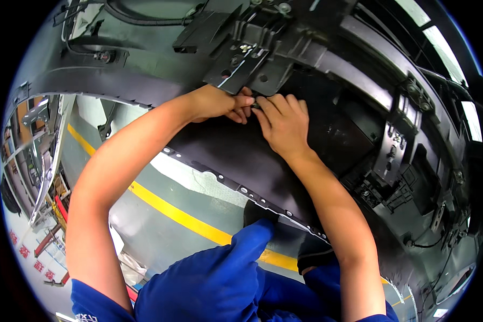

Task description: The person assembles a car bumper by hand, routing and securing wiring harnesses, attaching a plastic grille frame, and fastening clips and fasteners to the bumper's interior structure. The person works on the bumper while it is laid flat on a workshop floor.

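Both my hands meet under a black metal bracket (241, 68) at the upper middle of a vehicle's bumper assembly. My left hand (222, 103) comes in from the left, its fingers pinched together just below the bracket's lower edge. Close beside it, my right hand (284, 118) has its thumb and forefinger closed at the same spot. A small dark piece (255, 104) shows between the fingertips; its kind is too small to make out. Behind and below the hands spreads a smooth dark panel (236, 155).
A perforated strip (247, 190) edges the panel towards me. To the right, a second bracket (392, 150) sits on the black beam, with wiring below. A cable (139, 19) runs at the upper left. A yellow line (182, 217) crosses the grey floor; a rack of parts (37, 145) stands left.
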Demonstrator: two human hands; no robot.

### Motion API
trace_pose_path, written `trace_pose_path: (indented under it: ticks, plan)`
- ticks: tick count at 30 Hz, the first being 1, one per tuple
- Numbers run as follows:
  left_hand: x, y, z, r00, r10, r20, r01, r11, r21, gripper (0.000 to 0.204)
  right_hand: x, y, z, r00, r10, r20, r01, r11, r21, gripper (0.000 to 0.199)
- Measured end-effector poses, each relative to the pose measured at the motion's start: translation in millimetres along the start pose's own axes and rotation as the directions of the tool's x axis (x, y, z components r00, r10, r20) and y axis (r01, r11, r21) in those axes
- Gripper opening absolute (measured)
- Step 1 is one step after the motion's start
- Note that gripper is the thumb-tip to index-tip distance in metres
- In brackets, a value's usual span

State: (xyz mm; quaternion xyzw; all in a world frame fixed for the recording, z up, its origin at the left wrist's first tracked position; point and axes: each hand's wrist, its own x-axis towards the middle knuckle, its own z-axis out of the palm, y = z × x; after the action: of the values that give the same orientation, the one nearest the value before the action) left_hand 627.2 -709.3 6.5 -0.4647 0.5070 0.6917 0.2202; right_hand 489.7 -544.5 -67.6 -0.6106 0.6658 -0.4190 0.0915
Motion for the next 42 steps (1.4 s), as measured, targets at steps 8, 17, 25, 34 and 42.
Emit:
trace_pose_path:
  ticks: [8,17,25,34,42]
  plan:
    - [-23.3,12.9,8.4,0.970,0.216,-0.113,-0.150,0.894,0.422,0.021,-0.6,-13.2,-29.5,0.982,0.078,0.172,-0.099,0.988,0.118,0.047]
    - [-109.7,61.7,71.3,0.936,0.345,-0.072,-0.181,0.648,0.740,0.041,-44.3,-45.9,-227.4,0.799,-0.077,0.596,-0.106,0.958,0.266,0.011]
    - [-55.1,82.9,177.4,0.974,0.225,0.012,-0.150,0.687,-0.711,0.087,-0.1,12.9,-412.5,0.885,0.092,0.456,0.136,0.887,-0.442,0.086]
    - [14.7,127.6,240.0,0.836,0.407,0.367,0.164,0.454,-0.876,0.061,18.5,79.5,-399.5,0.802,0.404,0.439,0.014,0.722,-0.691,0.125]
    - [-20.5,118.2,247.3,0.765,0.536,0.356,0.115,0.430,-0.895,0.057,9.1,54.0,-427.5,0.900,0.192,0.390,0.097,0.786,-0.611,0.121]
